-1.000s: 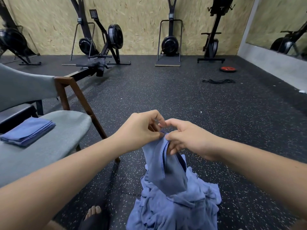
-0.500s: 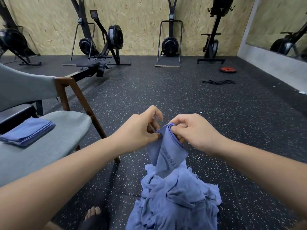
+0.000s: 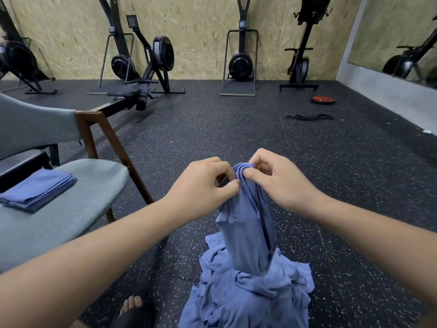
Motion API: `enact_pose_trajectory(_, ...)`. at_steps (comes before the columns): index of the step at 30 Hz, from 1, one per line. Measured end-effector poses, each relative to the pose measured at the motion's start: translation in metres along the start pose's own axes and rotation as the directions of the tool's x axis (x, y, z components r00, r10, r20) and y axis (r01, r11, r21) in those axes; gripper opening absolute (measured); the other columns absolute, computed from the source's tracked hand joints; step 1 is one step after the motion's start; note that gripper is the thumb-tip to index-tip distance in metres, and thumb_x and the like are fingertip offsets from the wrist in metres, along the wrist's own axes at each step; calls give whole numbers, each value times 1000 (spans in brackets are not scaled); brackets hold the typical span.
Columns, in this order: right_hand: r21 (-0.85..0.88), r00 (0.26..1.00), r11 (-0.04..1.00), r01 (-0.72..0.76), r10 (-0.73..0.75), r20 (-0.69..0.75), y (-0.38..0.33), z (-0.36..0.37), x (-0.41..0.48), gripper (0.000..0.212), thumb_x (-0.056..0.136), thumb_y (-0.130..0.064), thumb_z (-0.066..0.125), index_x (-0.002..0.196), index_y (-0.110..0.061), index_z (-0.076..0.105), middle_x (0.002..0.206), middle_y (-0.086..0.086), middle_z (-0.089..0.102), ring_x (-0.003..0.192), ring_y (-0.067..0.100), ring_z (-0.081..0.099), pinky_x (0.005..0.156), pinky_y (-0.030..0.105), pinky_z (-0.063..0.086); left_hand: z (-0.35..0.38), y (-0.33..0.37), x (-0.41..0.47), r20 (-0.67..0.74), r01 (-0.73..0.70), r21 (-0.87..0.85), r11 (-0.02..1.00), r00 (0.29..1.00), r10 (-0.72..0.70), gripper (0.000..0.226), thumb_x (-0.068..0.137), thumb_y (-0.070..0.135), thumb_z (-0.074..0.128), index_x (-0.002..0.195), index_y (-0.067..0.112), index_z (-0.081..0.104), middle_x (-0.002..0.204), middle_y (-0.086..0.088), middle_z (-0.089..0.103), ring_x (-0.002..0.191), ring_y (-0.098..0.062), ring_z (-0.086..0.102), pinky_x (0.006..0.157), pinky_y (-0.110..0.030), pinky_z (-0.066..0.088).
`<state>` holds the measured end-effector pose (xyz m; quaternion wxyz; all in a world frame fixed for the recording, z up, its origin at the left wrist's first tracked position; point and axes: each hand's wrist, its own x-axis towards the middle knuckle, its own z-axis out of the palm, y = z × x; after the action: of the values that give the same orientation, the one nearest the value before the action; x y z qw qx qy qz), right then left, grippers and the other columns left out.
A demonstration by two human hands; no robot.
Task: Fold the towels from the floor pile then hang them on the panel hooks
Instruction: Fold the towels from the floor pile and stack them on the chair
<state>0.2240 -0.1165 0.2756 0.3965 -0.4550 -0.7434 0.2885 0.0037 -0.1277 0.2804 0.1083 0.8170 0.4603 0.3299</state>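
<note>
- Several blue towels lie crumpled in a pile (image 3: 248, 297) on the speckled rubber floor (image 3: 212, 138), just beside a foot (image 3: 132, 306) in a dark sandal. The cloth is thin and limp, looks light, and will likely sag wherever it is not held.
- One towel (image 3: 243, 233) hangs bunched above the pile, its lower end touching the heap and its hemmed edge gathered at the top.
- Both hands meet at that top edge. The left hand (image 3: 203, 188) pinches the cloth between thumb and curled fingers, and the right hand (image 3: 276, 183) pinches it just beside, thumb pressed on the hem.
- By this view the best hold is the hem and corners — the stitched border should slip less than the soft middle. Drawing the hands apart along it would let the cloth's own weight pull it flat.
- One folded towel (image 3: 37, 190) rests on the grey chair seat (image 3: 78, 209) at left, well apart from the pile.
- Farther off, exercise machines (image 3: 241, 62) line the chipboard wall (image 3: 201, 43) — no panel hooks are in view.
</note>
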Motion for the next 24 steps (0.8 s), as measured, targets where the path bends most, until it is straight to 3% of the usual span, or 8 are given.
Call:
enact_pose_trajectory(2,18,999,999,29,-29,44,-1,2,-1,14,98,-34,68,92,-23,62,86,13,70,74,18,58,77,52,51,5,-1,-1,16,10,74,997,1000,-11,43,83,70,66,78,28,65,81,9,61,78,-8,61,73,-35,51)
enact_pose_trajectory(4,18,996,998,53,-54,71,-1,3,-2,11,102,-27,70,93,-23,64,86,13,70,73,15,57,76,48,51,8,-2,0,23,6,141,990,1000,-10,50,80,76,65,74,27,56,77,9,56,75,-10,58,68,-35,48)
enact_pose_trajectory(6,-4,996,998,62,-62,68,-1,2,-2,10,103,-23,70,93,-22,66,87,13,70,72,15,57,76,48,51,9,-4,0,37,-4,151,988,999,-2,42,82,65,68,70,28,52,75,9,53,72,-9,55,65,-34,44)
enact_pose_trajectory(10,6,998,999,43,-43,38,4,-5,1,8,103,-26,68,95,-23,68,91,14,72,80,33,65,82,55,53,-1,-16,4,153,-48,170,984,988,21,30,89,35,77,67,28,58,74,7,58,72,-13,58,69,-32,43)
enact_pose_trajectory(13,-28,998,999,32,-31,51,7,-12,3,8,103,-27,68,96,-25,68,93,12,72,85,35,66,84,55,54,-12,-32,6,188,-58,157,986,982,28,31,97,38,76,70,30,64,79,11,60,73,-8,58,71,-27,44)
enact_pose_trajectory(17,-87,999,996,18,-14,44,11,-18,2,9,103,-27,69,94,-26,68,90,10,71,84,33,64,83,50,53,-28,-43,7,207,-28,70,997,978,13,18,99,42,73,92,27,80,97,14,69,85,-5,66,79,-23,48)
enact_pose_trajectory(22,-129,999,992,-6,10,33,13,-25,2,9,104,-27,67,95,-26,67,89,7,70,84,31,63,78,43,51,-42,-41,8,203,90,-12,996,975,-86,13,98,41,75,91,32,82,100,18,73,86,-10,72,81,-35,54)
enact_pose_trajectory(24,-139,999,990,-9,16,47,14,-24,2,9,105,-26,67,96,-27,66,87,5,69,76,25,60,75,41,49,-41,-40,9,163,94,-26,995,983,-89,8,93,37,82,89,31,84,96,17,75,84,-7,72,79,-31,55)
